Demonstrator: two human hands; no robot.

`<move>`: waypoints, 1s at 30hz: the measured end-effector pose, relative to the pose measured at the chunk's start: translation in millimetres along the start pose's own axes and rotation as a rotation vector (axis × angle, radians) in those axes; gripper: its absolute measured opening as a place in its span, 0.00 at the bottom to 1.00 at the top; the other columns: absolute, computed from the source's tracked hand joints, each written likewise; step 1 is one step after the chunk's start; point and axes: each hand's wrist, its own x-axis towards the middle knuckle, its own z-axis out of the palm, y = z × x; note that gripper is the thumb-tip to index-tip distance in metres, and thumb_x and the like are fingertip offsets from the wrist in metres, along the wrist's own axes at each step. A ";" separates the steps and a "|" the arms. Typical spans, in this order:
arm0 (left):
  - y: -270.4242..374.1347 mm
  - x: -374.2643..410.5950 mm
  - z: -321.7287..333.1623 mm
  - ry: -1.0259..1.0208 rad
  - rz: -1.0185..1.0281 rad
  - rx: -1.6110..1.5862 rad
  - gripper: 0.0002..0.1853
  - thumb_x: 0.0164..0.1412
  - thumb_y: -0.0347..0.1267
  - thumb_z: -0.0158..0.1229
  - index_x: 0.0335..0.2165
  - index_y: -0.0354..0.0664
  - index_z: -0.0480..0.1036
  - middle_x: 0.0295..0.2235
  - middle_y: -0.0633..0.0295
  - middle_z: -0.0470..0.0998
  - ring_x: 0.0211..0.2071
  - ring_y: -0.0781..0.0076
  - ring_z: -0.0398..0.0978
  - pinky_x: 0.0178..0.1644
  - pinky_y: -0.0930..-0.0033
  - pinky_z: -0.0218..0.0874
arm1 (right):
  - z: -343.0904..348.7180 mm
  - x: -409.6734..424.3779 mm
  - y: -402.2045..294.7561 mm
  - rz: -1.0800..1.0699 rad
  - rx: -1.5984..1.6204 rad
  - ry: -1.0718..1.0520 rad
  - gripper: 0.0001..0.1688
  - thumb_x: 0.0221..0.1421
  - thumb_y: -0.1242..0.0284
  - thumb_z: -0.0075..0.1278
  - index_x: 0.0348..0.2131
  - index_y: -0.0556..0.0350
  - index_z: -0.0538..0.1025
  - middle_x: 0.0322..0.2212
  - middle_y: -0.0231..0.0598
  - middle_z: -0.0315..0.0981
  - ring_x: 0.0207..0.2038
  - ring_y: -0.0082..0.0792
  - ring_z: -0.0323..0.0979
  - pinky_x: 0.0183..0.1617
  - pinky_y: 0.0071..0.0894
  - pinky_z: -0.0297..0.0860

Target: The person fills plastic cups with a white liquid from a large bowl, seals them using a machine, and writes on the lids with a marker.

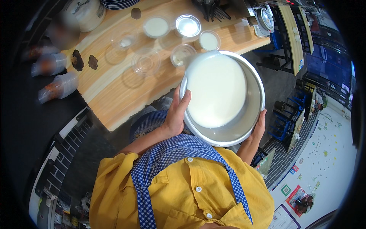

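A large metal pot (240, 134) of white milky liquid is tilted toward the wooden table. My left hand (177, 112) grips its left rim, thumb on top; my right hand (257, 128) holds its right side. The liquid reaches the rim at the upper left, above a clear plastic cup (183, 55) with a little white content. Whether a stream is falling is hard to tell. Farther back stand a filled round cup (156, 27), a shiny metal-looking round container (188, 25) and another filled cup (208, 41). Two clear cups (146, 62) (124, 38) stand to the left, the farther one with something white inside.
Stacks of clear plastic cups (58, 86) stand left of the wooden table (105, 100). A lidded pot (87, 15) and stacked plates (118, 3) are at the back left. Black utensils (211, 10) and a dial scale (265, 19) are at the back right. Blue chairs (281, 128) stand farther right.
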 end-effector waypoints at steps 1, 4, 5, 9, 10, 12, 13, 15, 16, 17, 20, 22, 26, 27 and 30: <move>-0.5 -0.1 0.2 -0.001 0.001 0.001 0.34 0.66 0.44 0.40 0.61 0.41 0.39 0.57 0.54 0.55 0.58 0.68 0.53 0.61 0.65 0.46 | -1.2 0.0 -0.3 0.001 0.006 -0.006 0.26 0.62 0.56 0.38 0.45 0.61 0.71 0.40 0.44 0.74 0.38 0.35 0.74 0.41 0.31 0.72; -1.2 0.0 0.9 -0.011 0.002 0.002 0.34 0.66 0.44 0.40 0.62 0.41 0.38 0.57 0.54 0.55 0.58 0.68 0.52 0.61 0.65 0.45 | -1.6 -0.7 -1.4 -0.003 0.020 -0.018 0.26 0.62 0.56 0.38 0.45 0.61 0.71 0.40 0.44 0.74 0.38 0.35 0.74 0.41 0.31 0.72; -1.2 0.1 1.2 -0.015 0.002 0.002 0.34 0.66 0.44 0.40 0.62 0.42 0.38 0.57 0.54 0.54 0.59 0.68 0.52 0.62 0.65 0.45 | -1.0 -1.2 -1.9 -0.006 0.024 -0.021 0.26 0.62 0.57 0.39 0.45 0.61 0.71 0.40 0.44 0.74 0.38 0.35 0.74 0.41 0.31 0.72; -0.1 0.1 3.3 -0.020 0.002 0.007 0.35 0.66 0.45 0.40 0.62 0.42 0.38 0.57 0.54 0.54 0.59 0.68 0.52 0.62 0.65 0.44 | 1.9 -2.4 -2.5 -0.023 0.017 -0.002 0.25 0.62 0.57 0.39 0.45 0.61 0.71 0.40 0.44 0.74 0.38 0.35 0.74 0.41 0.31 0.72; 1.0 -0.2 4.4 -0.020 -0.002 0.007 0.35 0.66 0.45 0.40 0.62 0.41 0.38 0.57 0.54 0.54 0.59 0.68 0.52 0.62 0.65 0.44 | 1.6 -2.5 -2.8 -0.025 0.011 -0.005 0.25 0.62 0.57 0.39 0.45 0.61 0.71 0.40 0.44 0.74 0.38 0.35 0.74 0.41 0.31 0.72; 1.2 -0.3 4.9 -0.022 -0.005 0.009 0.35 0.66 0.45 0.40 0.62 0.41 0.37 0.57 0.53 0.54 0.59 0.67 0.52 0.62 0.65 0.44 | 1.4 -2.6 -3.2 -0.025 0.007 -0.003 0.25 0.62 0.57 0.39 0.45 0.61 0.71 0.39 0.44 0.74 0.38 0.35 0.74 0.41 0.31 0.73; 0.9 0.0 4.6 -0.023 -0.005 0.010 0.35 0.66 0.45 0.40 0.62 0.41 0.37 0.57 0.53 0.54 0.59 0.67 0.52 0.62 0.65 0.44 | 1.6 -2.7 -3.6 -0.023 0.007 0.003 0.25 0.62 0.57 0.39 0.45 0.61 0.71 0.39 0.44 0.74 0.38 0.35 0.74 0.41 0.31 0.73; -0.2 0.7 3.7 -0.025 -0.004 0.012 0.35 0.66 0.45 0.40 0.62 0.41 0.37 0.57 0.53 0.54 0.59 0.67 0.52 0.62 0.65 0.44 | 1.9 -2.9 -3.9 -0.022 0.011 0.001 0.25 0.62 0.57 0.39 0.45 0.61 0.71 0.39 0.43 0.74 0.37 0.35 0.74 0.41 0.31 0.73; -1.2 1.3 2.9 -0.025 -0.004 0.012 0.35 0.66 0.45 0.40 0.62 0.41 0.37 0.57 0.53 0.54 0.59 0.67 0.52 0.62 0.65 0.44 | 1.9 -3.0 -4.0 -0.023 0.014 -0.005 0.25 0.62 0.57 0.39 0.45 0.61 0.71 0.39 0.43 0.74 0.37 0.35 0.74 0.40 0.31 0.73; -2.2 2.0 2.1 -0.025 -0.004 0.013 0.35 0.66 0.46 0.40 0.62 0.41 0.38 0.57 0.53 0.54 0.59 0.67 0.52 0.62 0.64 0.44 | 2.1 -3.2 -4.0 -0.025 0.016 -0.012 0.25 0.62 0.57 0.39 0.45 0.61 0.71 0.39 0.43 0.74 0.37 0.35 0.74 0.40 0.31 0.73; -4.8 4.0 0.0 -0.023 0.007 0.015 0.35 0.66 0.46 0.40 0.61 0.40 0.38 0.57 0.53 0.55 0.58 0.66 0.53 0.62 0.64 0.45 | 4.9 -3.7 -4.8 -0.017 0.030 -0.024 0.25 0.62 0.58 0.40 0.45 0.62 0.71 0.39 0.44 0.74 0.36 0.35 0.75 0.40 0.30 0.73; -4.5 3.8 0.3 -0.019 0.006 0.019 0.35 0.66 0.46 0.39 0.61 0.40 0.39 0.56 0.52 0.55 0.58 0.66 0.53 0.62 0.64 0.45 | -0.9 -0.1 -3.6 -0.003 0.041 -0.051 0.25 0.62 0.58 0.40 0.45 0.62 0.71 0.39 0.44 0.74 0.36 0.35 0.75 0.39 0.30 0.73; -1.9 3.0 3.3 -0.001 0.004 0.024 0.35 0.66 0.47 0.39 0.61 0.40 0.39 0.57 0.52 0.55 0.59 0.66 0.53 0.62 0.64 0.45 | -2.0 1.5 -2.8 -0.009 0.028 -0.036 0.25 0.62 0.58 0.39 0.45 0.62 0.71 0.39 0.45 0.74 0.36 0.35 0.75 0.39 0.30 0.73; -1.2 3.0 4.2 -0.002 0.004 0.024 0.35 0.66 0.47 0.39 0.61 0.40 0.39 0.57 0.52 0.55 0.59 0.66 0.53 0.62 0.64 0.45 | -1.8 1.6 -3.0 -0.012 0.025 -0.036 0.26 0.62 0.58 0.39 0.45 0.62 0.71 0.39 0.45 0.74 0.36 0.35 0.75 0.40 0.31 0.73; -0.6 3.5 5.3 -0.005 0.005 0.025 0.35 0.66 0.47 0.39 0.61 0.40 0.39 0.57 0.52 0.54 0.59 0.65 0.52 0.62 0.64 0.45 | -1.4 2.2 -3.5 -0.015 0.016 -0.040 0.26 0.63 0.57 0.38 0.46 0.62 0.70 0.40 0.45 0.74 0.37 0.36 0.74 0.41 0.31 0.73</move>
